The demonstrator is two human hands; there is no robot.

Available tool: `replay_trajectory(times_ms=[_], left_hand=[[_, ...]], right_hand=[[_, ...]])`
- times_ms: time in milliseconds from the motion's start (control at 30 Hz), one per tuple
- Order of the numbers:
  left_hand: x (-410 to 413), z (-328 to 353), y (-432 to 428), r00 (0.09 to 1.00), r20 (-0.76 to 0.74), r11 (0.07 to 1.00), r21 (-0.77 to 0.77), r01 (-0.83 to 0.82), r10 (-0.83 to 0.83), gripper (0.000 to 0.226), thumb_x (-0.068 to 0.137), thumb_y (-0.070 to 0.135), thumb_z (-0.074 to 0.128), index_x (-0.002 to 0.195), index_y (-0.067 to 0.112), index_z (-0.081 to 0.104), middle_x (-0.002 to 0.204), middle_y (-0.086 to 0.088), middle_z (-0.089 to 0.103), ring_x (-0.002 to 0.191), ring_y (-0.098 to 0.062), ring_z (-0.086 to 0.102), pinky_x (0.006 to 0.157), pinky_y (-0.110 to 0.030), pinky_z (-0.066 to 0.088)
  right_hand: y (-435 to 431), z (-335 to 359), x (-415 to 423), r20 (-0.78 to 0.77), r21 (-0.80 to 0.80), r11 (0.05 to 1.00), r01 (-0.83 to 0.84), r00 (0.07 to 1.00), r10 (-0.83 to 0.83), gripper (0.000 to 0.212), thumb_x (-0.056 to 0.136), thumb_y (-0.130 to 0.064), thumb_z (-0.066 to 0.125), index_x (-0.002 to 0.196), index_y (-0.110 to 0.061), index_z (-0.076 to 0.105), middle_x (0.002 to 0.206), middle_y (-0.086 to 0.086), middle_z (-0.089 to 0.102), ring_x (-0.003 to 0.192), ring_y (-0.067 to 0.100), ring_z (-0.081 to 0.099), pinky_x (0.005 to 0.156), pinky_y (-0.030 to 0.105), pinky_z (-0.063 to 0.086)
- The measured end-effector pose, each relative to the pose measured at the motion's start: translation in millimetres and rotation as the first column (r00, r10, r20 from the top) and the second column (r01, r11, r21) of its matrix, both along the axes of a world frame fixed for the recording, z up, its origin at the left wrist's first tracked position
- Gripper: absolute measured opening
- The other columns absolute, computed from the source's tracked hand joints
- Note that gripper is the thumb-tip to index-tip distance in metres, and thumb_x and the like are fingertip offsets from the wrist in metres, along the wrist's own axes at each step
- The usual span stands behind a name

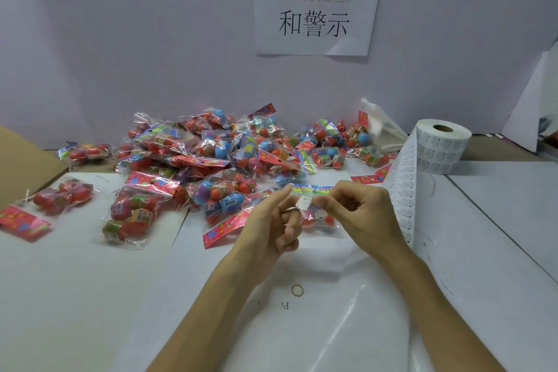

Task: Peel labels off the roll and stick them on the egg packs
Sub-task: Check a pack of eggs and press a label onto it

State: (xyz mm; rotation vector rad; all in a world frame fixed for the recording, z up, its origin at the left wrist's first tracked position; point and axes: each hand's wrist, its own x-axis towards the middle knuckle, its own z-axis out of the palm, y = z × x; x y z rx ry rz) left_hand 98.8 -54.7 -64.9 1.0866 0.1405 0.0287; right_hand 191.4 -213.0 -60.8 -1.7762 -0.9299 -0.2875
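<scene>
Above a clear egg pack [325,219], the right hand [362,214] pinches a small white label [303,203]; left hand [268,226] grip unclear.

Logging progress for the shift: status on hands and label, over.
Hands: right hand pinches peeled label; left hand beside it, grip unclear. Under them the egg pack, label not yet on it. By right wrist the label strip hangs close.

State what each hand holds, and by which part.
The right hand pinches a small white label by its right edge. Whether the left hand grips it too cannot be told.
</scene>
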Motion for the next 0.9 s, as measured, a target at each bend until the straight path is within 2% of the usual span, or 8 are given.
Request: replay_trajectory(times_ms=[67, 167, 300, 400, 500, 600, 767, 900], left_hand=[[0, 1, 0, 0.999, 0.038, 0.999, -0.039, -0.033, 0.035, 0.036, 0.089, 0.047, 0.058, 0.085, 0.015, 0.073, 0.047, 0.002, 0.039, 0.038, -0.009, 0.025, 0.047, -0.025, 0.022], [0, 3, 0, 0.995, 0.053, 0.993, -0.084, -0.081, 0.086, 0.031, 0.09, 0.044, 0.058, 0.086, 0.013, 0.065, 0.049, -0.001, 0.039, 0.039, -0.011, 0.026, 0.045, -0.024, 0.024], [-1, 4, 0, 0.985, 0.09, 0.987, -0.081, -0.139, 0.147, 0.029, 0.092, 0.044, 0.057, 0.088, 0.017, 0.068, 0.051, -0.002, 0.042, 0.041, -0.012, 0.029, 0.045, -0.024, 0.03], [-1, 4, -3, 0.977, 0.13, 0.983, 0.059, -0.176, 0.167, 0.031, 0.087, 0.047, 0.064, 0.101, 0.025, 0.079, 0.054, -0.002, 0.05, 0.046, -0.012, 0.034, 0.047, -0.024, 0.032], [-1, 2, -6, 0.973, 0.19, 0.961, 0.218, -0.17, 0.129, 0.033, 0.087, 0.051, 0.06, 0.113, 0.041, 0.077, 0.06, -0.004, 0.059, 0.048, -0.012, 0.037, 0.048, -0.023, 0.034], [-1, 0, -7, 0.969, 0.217, 0.94, 0.29, -0.181, 0.119, 0.032, 0.09, 0.052, 0.064, 0.117, 0.042, 0.075, 0.065, -0.008, 0.065, 0.049, -0.014, 0.037, 0.047, -0.022, 0.035], [0, -3, -9, 0.963, 0.208, 0.932, 0.283, -0.225, 0.169, 0.031, 0.082, 0.051, 0.069, 0.108, 0.038, 0.079, 0.07, -0.012, 0.07, 0.048, -0.015, 0.039, 0.047, -0.021, 0.038], [2, -4, -7, 0.942, 0.184, 0.893, 0.309, -0.326, 0.28, 0.035, 0.079, 0.058, 0.067, 0.092, 0.029, 0.08, 0.063, -0.008, 0.063, 0.047, -0.016, 0.038, 0.049, -0.026, 0.037]], right_hand=[[0, 0, 1, 0.014, -0.007, 1.0, 0.01, 1.0, -0.01, 0.057, 0.081, -0.074, 0.063, 0.064, -0.019, 0.066, 0.053, -0.008, 0.058, 0.048, 0.006, 0.044, 0.052, 0.01, 0.031], [0, -3, 5, 0.036, -0.026, 0.995, 0.1, 0.994, -0.099, 0.044, 0.086, -0.062, 0.066, 0.063, -0.024, 0.062, 0.054, -0.012, 0.054, 0.05, 0.006, 0.048, 0.052, 0.01, 0.033], [-1, -5, 10, 0.011, -0.054, 0.973, 0.226, 0.974, -0.226, 0.026, 0.092, -0.028, 0.074, 0.068, -0.023, 0.064, 0.055, -0.008, 0.057, 0.053, 0.01, 0.052, 0.053, 0.016, 0.038], [-1, 0, 7, -0.194, 0.026, 0.996, 0.082, 0.978, -0.076, 0.024, 0.098, -0.025, 0.066, 0.077, -0.014, 0.07, 0.06, 0.001, 0.061, 0.051, 0.012, 0.053, 0.054, 0.023, 0.044], [2, 6, 0, -0.355, 0.154, 0.985, -0.082, 0.925, 0.132, 0.017, 0.095, -0.027, 0.069, 0.086, -0.013, 0.073, 0.067, 0.007, 0.065, 0.051, 0.016, 0.057, 0.052, 0.022, 0.047], [6, 5, -2, -0.353, 0.175, 0.982, -0.075, 0.926, 0.134, 0.011, 0.091, -0.018, 0.075, 0.083, -0.013, 0.07, 0.068, 0.003, 0.065, 0.052, 0.015, 0.057, 0.052, 0.022, 0.048], [4, 2, 1, -0.322, 0.192, 0.98, -0.047, 0.94, 0.109, 0.014, 0.092, -0.008, 0.073, 0.08, -0.011, 0.066, 0.066, -0.002, 0.063, 0.052, 0.016, 0.058, 0.053, 0.025, 0.049], [6, 3, -3, -0.297, 0.184, 0.981, -0.06, 0.948, 0.114, 0.018, 0.091, -0.014, 0.072, 0.077, -0.022, 0.063, 0.067, -0.004, 0.061, 0.055, 0.014, 0.057, 0.052, 0.022, 0.049]])
